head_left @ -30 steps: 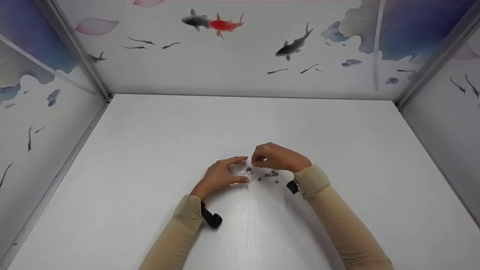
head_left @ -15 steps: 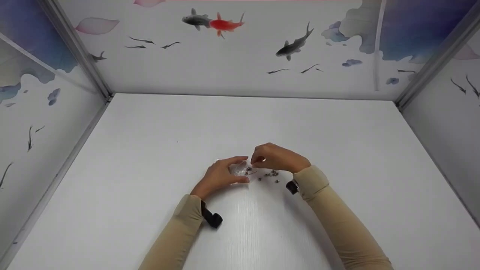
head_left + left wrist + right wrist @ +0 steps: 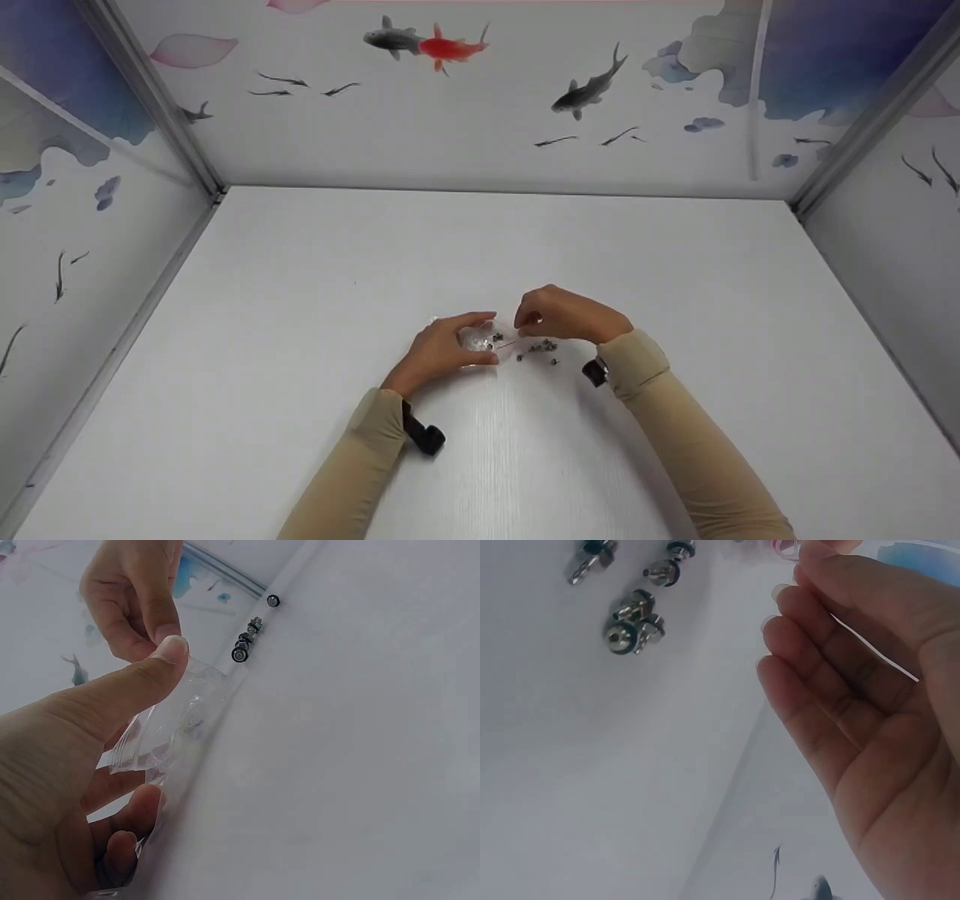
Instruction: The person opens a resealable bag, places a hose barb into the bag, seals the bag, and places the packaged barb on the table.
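My left hand (image 3: pixel 441 351) holds a clear plastic zip bag (image 3: pixel 475 340) low over the table, fingers and thumb spread around it. A few small dark metal pieces (image 3: pixel 497 337) show at the bag, and a thin red line runs along its mouth. My right hand (image 3: pixel 564 313) pinches the edge of the bag between thumb and forefinger, its other fingers loosely bent in the right wrist view. Beside the bag lie several small silver metal fittings (image 3: pixel 622 637) with dark rings. In the left wrist view the bag (image 3: pixel 161 731) stretches between both hands.
The white table (image 3: pixel 337 247) is bounded by a back wall (image 3: pixel 465 142) printed with fish and by side panels. One fitting (image 3: pixel 555 361) lies apart, nearer the right sleeve. A black wrist camera (image 3: pixel 427 440) sits on the left forearm.
My right hand has shifted slightly to the right, uncovering more of the bag's mouth. The left hand stays in place, and the loose fittings lie where they were.
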Available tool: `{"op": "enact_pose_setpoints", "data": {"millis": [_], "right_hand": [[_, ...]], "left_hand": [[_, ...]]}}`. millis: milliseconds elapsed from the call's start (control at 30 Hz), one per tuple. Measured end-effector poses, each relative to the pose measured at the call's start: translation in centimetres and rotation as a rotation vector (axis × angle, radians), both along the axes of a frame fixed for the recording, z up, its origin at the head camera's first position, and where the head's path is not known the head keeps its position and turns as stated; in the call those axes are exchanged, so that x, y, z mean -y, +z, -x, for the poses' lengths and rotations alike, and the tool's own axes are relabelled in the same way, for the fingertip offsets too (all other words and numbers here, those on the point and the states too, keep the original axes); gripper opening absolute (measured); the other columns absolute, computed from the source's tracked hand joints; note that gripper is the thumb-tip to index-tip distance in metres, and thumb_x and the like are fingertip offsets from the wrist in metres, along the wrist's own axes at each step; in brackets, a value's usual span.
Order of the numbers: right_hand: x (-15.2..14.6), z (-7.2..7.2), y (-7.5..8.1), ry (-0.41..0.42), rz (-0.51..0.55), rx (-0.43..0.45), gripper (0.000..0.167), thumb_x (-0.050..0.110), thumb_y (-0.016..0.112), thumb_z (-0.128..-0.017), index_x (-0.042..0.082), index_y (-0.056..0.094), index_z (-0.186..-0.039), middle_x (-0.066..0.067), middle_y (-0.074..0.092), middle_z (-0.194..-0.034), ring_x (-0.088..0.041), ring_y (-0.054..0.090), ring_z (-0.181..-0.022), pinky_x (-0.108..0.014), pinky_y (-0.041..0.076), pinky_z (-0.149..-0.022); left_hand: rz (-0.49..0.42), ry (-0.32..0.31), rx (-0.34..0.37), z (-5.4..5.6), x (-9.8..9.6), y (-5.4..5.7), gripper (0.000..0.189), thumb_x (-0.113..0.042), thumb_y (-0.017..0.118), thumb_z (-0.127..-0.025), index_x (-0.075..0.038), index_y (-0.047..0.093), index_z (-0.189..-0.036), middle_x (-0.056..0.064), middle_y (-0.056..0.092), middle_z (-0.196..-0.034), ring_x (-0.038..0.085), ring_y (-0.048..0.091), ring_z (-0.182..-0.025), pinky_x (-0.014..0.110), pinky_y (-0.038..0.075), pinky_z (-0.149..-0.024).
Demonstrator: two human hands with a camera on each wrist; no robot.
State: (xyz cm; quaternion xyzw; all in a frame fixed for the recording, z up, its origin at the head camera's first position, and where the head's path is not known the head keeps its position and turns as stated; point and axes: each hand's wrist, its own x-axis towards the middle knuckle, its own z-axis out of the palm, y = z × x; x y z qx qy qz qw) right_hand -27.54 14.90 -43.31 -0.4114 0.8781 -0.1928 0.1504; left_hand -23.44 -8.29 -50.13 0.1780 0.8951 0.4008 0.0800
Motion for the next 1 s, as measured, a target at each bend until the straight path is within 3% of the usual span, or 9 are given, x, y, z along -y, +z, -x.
{"op": "enact_pose_setpoints", "data": {"millis": [300,567,1000], "right_hand": [[-1.3,0.1,-0.5,-0.081,-0.062,0.037,0.012,0.008,0.068,-0.089,0.006,0.074,-0.099,-0.004,0.071,-0.097,-0.014,0.064,-0.089,-0.031,0.054,-0.082],[-2.3,0.3,-0.9,-0.106,-0.068,0.069,0.012,0.009,0.068,-0.088,0.007,0.075,-0.097,-0.002,0.071,-0.094,-0.011,0.061,-0.083,-0.031,0.054,-0.079],[-2.6,0.6,-1.5,-0.155,-0.107,0.128,0.01,0.011,0.07,-0.087,0.009,0.075,-0.095,0.001,0.07,-0.091,-0.01,0.059,-0.079,-0.029,0.052,-0.077]], "left_hand": [[-0.002,0.005,0.001,0.0,0.0,0.0,0.067,-0.047,0.08,-0.073,-0.031,0.057,-0.135,-0.004,0.057,-0.138,0.021,0.049,-0.131,0.046,0.038,-0.107],[-0.005,0.02,0.01,0.1,0.0,-0.3,0.068,-0.05,0.08,-0.072,-0.034,0.057,-0.134,-0.005,0.057,-0.137,0.018,0.049,-0.131,0.048,0.032,-0.112],[-0.003,0.018,0.017,0.0,0.0,-0.2,0.069,-0.05,0.08,-0.072,-0.033,0.057,-0.134,-0.006,0.056,-0.138,0.017,0.048,-0.132,0.045,0.037,-0.108]]}}
